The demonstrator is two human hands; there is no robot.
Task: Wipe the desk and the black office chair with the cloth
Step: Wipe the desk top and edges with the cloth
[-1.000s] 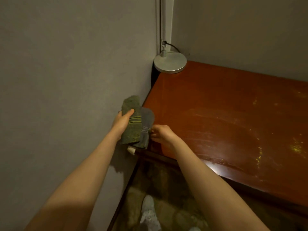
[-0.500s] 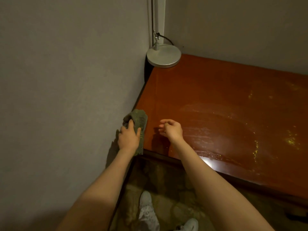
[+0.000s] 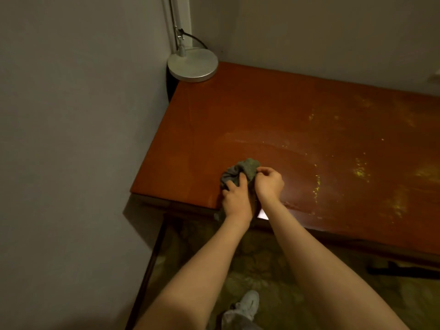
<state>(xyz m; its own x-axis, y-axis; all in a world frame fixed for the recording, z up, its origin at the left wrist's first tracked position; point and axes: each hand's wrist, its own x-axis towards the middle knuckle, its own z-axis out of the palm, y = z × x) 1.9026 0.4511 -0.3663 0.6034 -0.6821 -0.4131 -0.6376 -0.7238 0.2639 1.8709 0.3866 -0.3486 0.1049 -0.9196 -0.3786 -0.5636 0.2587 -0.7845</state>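
A grey-green cloth (image 3: pixel 240 171) lies bunched on the reddish-brown desk (image 3: pixel 285 120), close to its front edge. My left hand (image 3: pixel 235 198) lies over the near side of the cloth with its fingers curled into it. My right hand (image 3: pixel 269 182) pinches the cloth's right side with fingers and thumb. Part of the cloth is hidden under both hands, and a corner hangs over the desk's edge. The black office chair is not in view.
A round white lamp base (image 3: pixel 192 64) with a cable stands in the desk's far left corner. Grey walls (image 3: pixel 71 115) close in the left and back. Yellowish specks (image 3: pixel 359 171) mark the desk's right part. A white shoe (image 3: pixel 247 304) stands on the patterned floor below.
The cloth has moved from the desk's left edge to the right, onto the top near the front edge. My right hand, empty half a second ago, now pinches it.
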